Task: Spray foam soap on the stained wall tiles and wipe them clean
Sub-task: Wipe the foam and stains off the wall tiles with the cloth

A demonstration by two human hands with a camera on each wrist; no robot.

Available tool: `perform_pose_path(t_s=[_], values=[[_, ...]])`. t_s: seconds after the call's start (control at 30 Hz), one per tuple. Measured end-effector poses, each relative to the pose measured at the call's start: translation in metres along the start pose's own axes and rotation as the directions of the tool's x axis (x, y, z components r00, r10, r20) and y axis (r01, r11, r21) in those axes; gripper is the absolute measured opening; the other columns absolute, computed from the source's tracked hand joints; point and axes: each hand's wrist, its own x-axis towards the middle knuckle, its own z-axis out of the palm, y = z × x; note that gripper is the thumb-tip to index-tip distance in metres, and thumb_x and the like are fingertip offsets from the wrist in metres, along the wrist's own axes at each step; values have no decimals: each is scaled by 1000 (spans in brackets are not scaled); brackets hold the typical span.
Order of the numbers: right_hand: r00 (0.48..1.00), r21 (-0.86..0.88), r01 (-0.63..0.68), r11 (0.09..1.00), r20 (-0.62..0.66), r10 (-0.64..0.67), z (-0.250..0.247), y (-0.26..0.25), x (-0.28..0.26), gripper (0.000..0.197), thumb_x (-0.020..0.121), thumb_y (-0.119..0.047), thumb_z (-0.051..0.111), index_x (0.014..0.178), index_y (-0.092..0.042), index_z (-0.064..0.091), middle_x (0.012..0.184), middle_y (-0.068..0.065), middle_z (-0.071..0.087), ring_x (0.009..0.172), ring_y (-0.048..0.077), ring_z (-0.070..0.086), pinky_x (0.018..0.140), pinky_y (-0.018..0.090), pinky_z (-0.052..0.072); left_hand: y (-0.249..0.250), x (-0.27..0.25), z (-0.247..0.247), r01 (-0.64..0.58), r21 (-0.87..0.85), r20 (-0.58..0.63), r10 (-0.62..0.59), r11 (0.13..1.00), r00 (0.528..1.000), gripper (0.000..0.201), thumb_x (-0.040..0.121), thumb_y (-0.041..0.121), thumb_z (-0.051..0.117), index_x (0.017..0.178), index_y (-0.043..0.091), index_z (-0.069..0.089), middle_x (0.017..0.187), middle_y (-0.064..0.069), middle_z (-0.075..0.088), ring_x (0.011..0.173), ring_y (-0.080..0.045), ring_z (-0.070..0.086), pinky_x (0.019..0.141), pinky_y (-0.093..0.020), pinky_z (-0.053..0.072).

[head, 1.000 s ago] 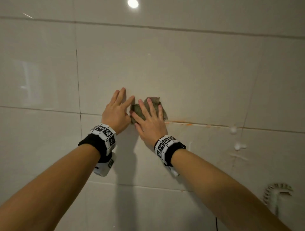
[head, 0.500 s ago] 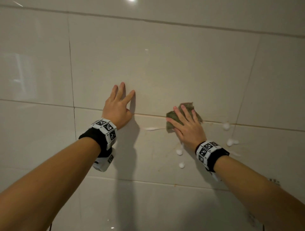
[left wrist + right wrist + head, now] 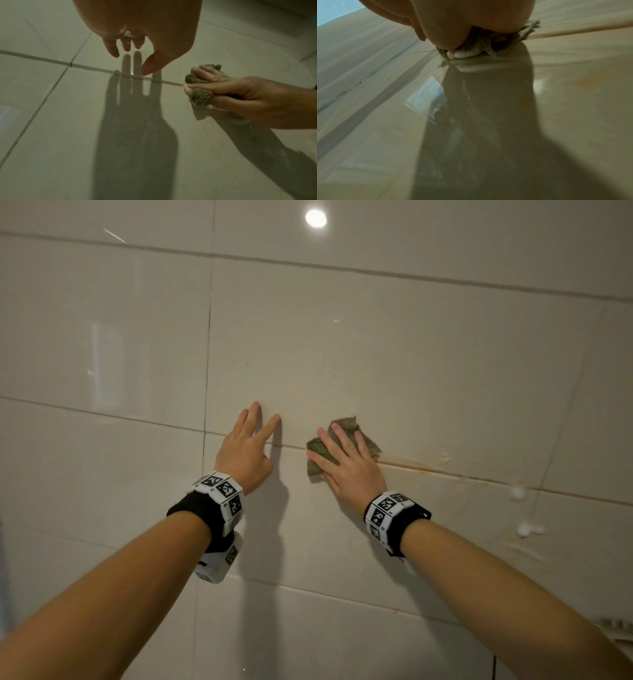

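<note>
Mid-wipe: my right hand point(image 3: 346, 463) presses crumpled green cloth point(image 3: 317, 462) flat-fingered on glossy beige wall tiles point(image 3: 428, 371), left hand point(image 3: 245, 451) splayed empty; next, orange-stained grout line point(image 3: 428, 468) rightward.

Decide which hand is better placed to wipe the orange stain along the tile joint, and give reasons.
Right. The right hand already presses the cloth on the joint beside the stain; the left hand holds nothing and sits farther away.
</note>
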Motion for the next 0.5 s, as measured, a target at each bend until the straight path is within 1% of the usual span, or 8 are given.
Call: perform_pose_path(t_s=[0.17, 0.27, 0.4, 0.5], values=[[1000, 3, -26, 1000, 7, 26, 10, -31, 28, 57, 83, -31, 77, 138, -29, 60, 158, 8, 41, 148, 32, 22, 118, 57, 12, -13, 0, -10, 35, 6, 3, -35, 999, 999, 82, 80, -2, 48, 155, 27, 29, 167, -7, 3, 153, -27, 3, 119, -48, 26], [998, 18, -65, 998, -12, 65, 9, -35, 24, 59, 82, -27, 79, 138, -29, 60, 158, 8, 41, 148, 31, 22, 118, 56, 13, -15, 3, -11, 36, 2, 11, -36, 999, 999, 83, 81, -1, 48, 155, 28, 27, 167, -6, 1, 153, -26, 2, 118, -49, 28], [995, 13, -98, 995, -6, 98, 1, -11, -6, 58, 83, -21, 75, 139, -28, 59, 158, 9, 40, 148, 32, 24, 118, 56, 13, -11, 6, -5, 4, -8, 37, -4, 1000, 999, 83, 80, 0, 48, 155, 29, 26, 167, -6, 1, 153, -27, 2, 118, -48, 27], [992, -10, -124, 992, 12, 124, -10, 18, -40, 51, 88, -25, 62, 139, -27, 59, 158, 10, 39, 147, 33, 25, 118, 55, 15, -7, 6, 0, -9, -19, 42, 10, 1000, 999, 80, 83, 3, 48, 155, 29, 26, 167, -6, 0, 153, -27, 0, 118, -48, 27]])
